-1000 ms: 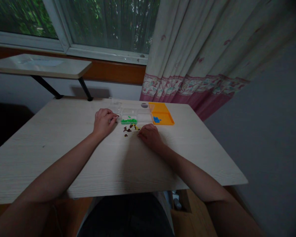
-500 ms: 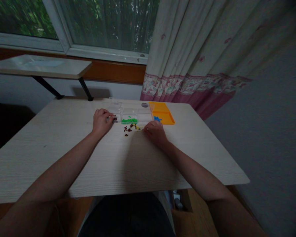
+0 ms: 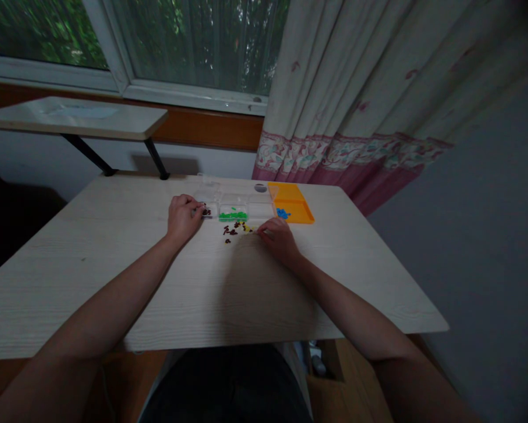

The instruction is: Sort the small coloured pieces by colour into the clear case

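Note:
My left hand [image 3: 183, 217] is at the left end of a clear compartment box [image 3: 260, 210], thumb and fingers drawn together beside small dark brown pieces [image 3: 207, 212] in that compartment. Whether it grips the wall or a piece is too small to tell. Green pieces [image 3: 233, 217] fill the bottom of the adjoining compartment. My right hand [image 3: 280, 238] rests low over the table, its fingertips pinched close to a few yellow pieces [image 3: 247, 228]; what they hold is not visible. Loose dark brown pieces [image 3: 233, 232] lie scattered between the hands, in front of the box.
An open orange case [image 3: 301, 212] stands right of the clear box, with blue pieces [image 3: 283, 213] at its left side. A raised shelf [image 3: 127, 121] on black legs is at the back left of the table [image 3: 167, 305]. A curtain [image 3: 334, 153] hangs behind.
The whole view has shifted slightly, so things appear a little further right. Both hands keep nearly the same places and poses relative to the box and the loose pieces.

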Demonstrator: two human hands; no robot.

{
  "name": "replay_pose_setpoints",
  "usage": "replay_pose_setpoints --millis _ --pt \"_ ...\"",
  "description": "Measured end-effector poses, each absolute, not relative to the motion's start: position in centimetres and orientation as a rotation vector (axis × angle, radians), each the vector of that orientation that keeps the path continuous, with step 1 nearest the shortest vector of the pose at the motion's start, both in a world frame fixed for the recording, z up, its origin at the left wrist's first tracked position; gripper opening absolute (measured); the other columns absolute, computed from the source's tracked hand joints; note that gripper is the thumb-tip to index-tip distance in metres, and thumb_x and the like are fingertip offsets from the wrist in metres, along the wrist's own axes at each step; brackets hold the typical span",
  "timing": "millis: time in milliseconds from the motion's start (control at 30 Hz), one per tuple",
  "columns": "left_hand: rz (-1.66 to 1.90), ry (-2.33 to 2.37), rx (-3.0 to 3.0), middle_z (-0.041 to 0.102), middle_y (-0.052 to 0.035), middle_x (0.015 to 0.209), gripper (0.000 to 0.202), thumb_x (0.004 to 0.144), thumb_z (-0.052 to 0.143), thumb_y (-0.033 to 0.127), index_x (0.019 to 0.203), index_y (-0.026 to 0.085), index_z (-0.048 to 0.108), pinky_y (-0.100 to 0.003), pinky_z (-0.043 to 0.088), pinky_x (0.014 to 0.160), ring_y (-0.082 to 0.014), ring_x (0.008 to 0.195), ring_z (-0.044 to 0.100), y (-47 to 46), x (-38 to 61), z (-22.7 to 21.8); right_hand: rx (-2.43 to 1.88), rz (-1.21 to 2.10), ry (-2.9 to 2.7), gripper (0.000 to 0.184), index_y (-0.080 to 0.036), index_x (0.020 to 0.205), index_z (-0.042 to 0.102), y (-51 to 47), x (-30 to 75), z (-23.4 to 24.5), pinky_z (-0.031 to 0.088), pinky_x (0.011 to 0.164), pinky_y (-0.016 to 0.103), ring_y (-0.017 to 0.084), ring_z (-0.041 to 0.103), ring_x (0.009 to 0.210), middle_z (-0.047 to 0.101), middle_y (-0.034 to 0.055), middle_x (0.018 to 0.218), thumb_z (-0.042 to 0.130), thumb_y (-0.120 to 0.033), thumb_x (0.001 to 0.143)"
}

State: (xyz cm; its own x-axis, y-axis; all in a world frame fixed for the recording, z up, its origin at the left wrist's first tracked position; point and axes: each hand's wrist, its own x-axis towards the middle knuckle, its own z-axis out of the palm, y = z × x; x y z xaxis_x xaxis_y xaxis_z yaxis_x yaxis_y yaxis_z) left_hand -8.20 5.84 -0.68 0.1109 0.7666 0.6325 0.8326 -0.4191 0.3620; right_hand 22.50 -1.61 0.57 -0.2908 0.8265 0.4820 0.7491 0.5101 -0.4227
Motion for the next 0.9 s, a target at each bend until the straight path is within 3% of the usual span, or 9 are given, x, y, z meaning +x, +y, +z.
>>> replay_pose_setpoints --millis 500,800,900 --pt "-1.239 -1.542 -2.322 0.06 -0.0082 0.093 0.022 0.09 0.056 0.033 0.089 0.02 0.073 -0.043 0.04 0.087 -0.0253 0.096 0.05 5.2 -7.6 0.0 -1.212 0.325 -1.977 0.026 -0.021 0.075 0.068 -2.1 22.0 1.0 0.043 0.086 0.038 0.021 0.059 0.087 0.069 0.0052 0.081 0.058 -0.04 0.091" --pt "-1.321 -1.292 -2.515 0.063 -0.0059 0.099 0.021 0.093 0.055 0.036 0.094 0.025 0.073 -0.042 0.038 0.091 -0.023 0.101 0.052 0.9 -3.3 1.6 -1.273 0.781 -1.626 0.032 -0.02 0.077 0.067 -2.8 20.5 1.1 0.046 0.073 0.031 0.018 0.059 0.077 0.065 0.0038 0.082 0.064 -0.052 0.081" --pt "-1.247 -1.123 -2.672 0.064 -0.0059 0.102 0.023 0.094 0.054 0.038 0.105 0.027 0.07 -0.041 0.038 0.091 -0.0223 0.102 0.052 -0.1 -2.2 1.7 -1.274 0.895 -1.571 0.033 -0.02 0.077 0.066 -3.2 19.9 1.4 0.045 0.071 0.03 0.017 0.058 0.074 0.065 0.0024 0.08 0.065 -0.053 0.078"
